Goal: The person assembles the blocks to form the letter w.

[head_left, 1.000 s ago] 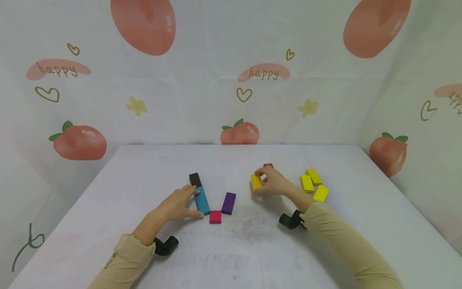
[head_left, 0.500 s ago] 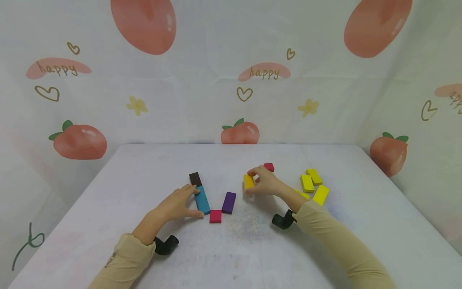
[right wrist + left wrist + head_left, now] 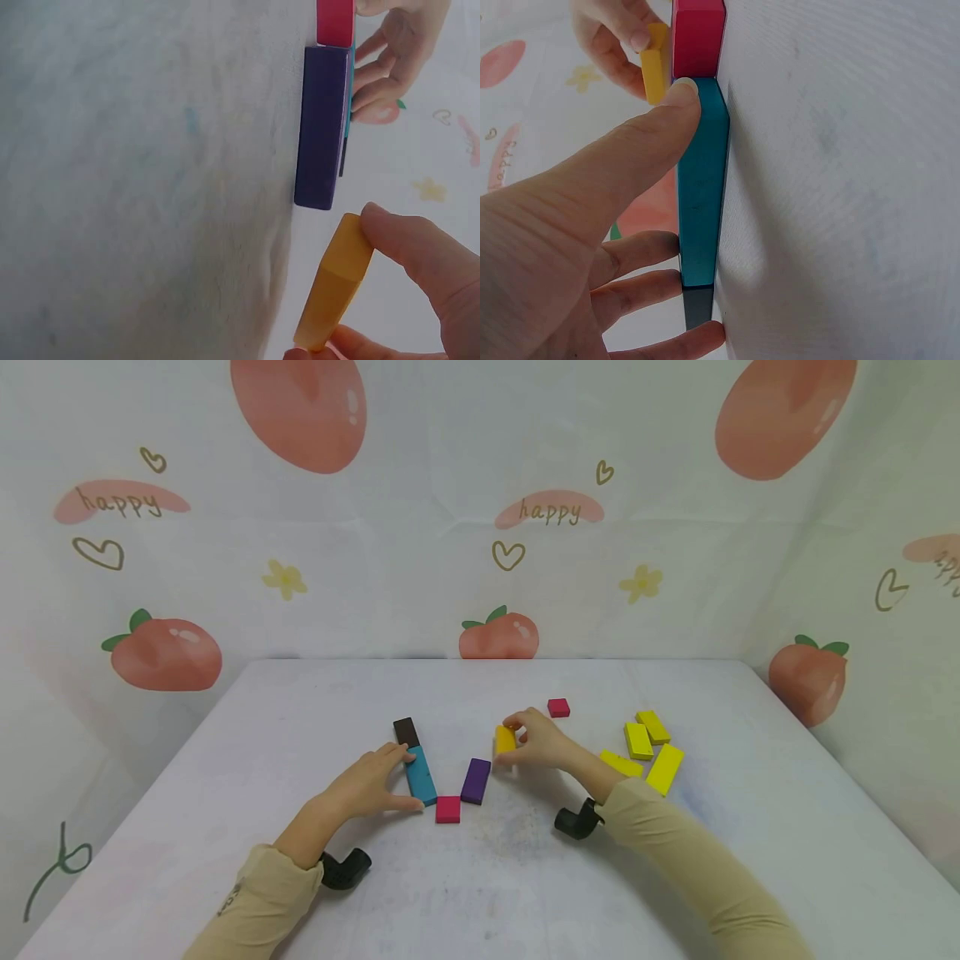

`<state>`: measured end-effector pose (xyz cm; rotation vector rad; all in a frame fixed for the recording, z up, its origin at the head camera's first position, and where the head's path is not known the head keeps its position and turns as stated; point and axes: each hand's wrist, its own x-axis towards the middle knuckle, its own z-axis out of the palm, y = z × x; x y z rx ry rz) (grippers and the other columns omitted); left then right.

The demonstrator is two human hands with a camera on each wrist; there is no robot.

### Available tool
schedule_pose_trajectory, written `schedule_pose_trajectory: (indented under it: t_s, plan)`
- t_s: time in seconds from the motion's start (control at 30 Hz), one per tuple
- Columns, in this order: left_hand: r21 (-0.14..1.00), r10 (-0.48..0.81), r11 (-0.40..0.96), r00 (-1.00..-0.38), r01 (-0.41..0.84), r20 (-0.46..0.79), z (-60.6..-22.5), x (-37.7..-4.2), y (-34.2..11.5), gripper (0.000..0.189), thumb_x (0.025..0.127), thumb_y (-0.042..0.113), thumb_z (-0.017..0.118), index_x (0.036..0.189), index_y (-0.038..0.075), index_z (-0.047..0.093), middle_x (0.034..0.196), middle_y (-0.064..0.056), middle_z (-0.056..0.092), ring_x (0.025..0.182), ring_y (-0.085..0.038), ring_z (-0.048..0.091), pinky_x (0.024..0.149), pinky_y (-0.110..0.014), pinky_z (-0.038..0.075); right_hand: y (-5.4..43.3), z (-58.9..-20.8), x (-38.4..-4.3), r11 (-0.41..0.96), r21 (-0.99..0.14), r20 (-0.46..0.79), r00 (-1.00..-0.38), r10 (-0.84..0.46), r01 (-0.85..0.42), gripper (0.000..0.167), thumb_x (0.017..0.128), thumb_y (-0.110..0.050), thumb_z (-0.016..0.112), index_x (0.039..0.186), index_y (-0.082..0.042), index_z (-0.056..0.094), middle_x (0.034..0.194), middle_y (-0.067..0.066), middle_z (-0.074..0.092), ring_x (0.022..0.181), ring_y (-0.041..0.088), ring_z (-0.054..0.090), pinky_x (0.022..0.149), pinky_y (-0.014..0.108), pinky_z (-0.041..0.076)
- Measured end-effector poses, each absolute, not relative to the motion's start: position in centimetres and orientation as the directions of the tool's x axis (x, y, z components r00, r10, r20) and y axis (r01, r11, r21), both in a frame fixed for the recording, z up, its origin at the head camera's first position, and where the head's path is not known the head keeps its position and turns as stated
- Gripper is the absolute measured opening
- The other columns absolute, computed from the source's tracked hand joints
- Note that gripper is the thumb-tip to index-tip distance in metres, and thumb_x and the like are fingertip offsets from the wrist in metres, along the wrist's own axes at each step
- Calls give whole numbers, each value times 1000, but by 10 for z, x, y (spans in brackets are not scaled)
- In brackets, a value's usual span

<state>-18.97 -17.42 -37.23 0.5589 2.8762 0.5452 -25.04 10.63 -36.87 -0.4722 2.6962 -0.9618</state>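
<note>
My right hand (image 3: 543, 742) pinches an orange-yellow block (image 3: 505, 741) by its ends, between thumb and fingers; in the right wrist view this block (image 3: 334, 277) is tilted, just off the far end of a purple block (image 3: 476, 782). My left hand (image 3: 366, 785) rests along a blue block (image 3: 422, 778), its thumb at the near end and its fingers spread toward the far end. A dark brown block (image 3: 405, 732) adjoins the blue block's far end. At the near end sits a small red block (image 3: 447, 810), with the purple block angled away from its other side.
Several bright yellow blocks (image 3: 638, 741) lie to the right, beyond my right forearm. Another small red block (image 3: 558, 707) lies behind my right hand. A printed cloth (image 3: 420, 510) hangs behind the white table (image 3: 315, 693). Black camera mounts (image 3: 347, 869) stick out at both wrists.
My right hand has moved left with the orange-yellow block, closer to the purple block. The rear red block and another yellow block have come into full view. My left hand stays put.
</note>
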Motion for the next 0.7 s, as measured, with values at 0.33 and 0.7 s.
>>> schedule_pose_trajectory:
  t_s: [0.33,0.7]
  plan:
    - [392,390,860,-916,327,-91,-371,-189,-173,82,74,43,75,135,-2,45,143,-26,39,128,-46,39,106,-56,36,96,-375,-255,738,-633,-108,-918,-382,-233,58,76,-33,76,122,-5,56,117,12,53,91,18,54,83,28,51]
    - [380,391,863,-917,334,-82,-372,-190,-173,81,74,42,76,135,-2,45,143,-26,39,127,-46,41,105,-56,37,85,-372,-255,743,-644,-124,-934,-335,-181,58,77,-34,75,123,-4,56,118,14,53,93,20,54,87,31,52]
